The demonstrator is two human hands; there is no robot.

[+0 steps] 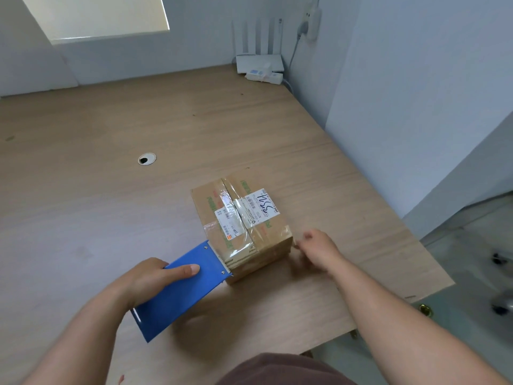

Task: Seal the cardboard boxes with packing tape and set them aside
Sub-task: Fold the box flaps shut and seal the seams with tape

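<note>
Your left hand grips the blue tape dispenser at the lower left of centre. Your fingers wrap round its far side and your thumb lies flat along its top face. The dispenser's toothed front edge sits against the near end of the cardboard box, where a strip of clear tape runs down over the edge.

The box stands on the table just right of the frame's centre, flaps closed. Clear tape lies along its top seam and across it, over white shipping labels.

Your right hand is just beside the box's lower right corner, its fingers loosely curled. It is blurred, so you cannot tell whether it touches the box or pinches anything.

A round cable hole is set in the table to the left of centre. A white router with upright antennas stands in the far corner at the top of the frame.
</note>
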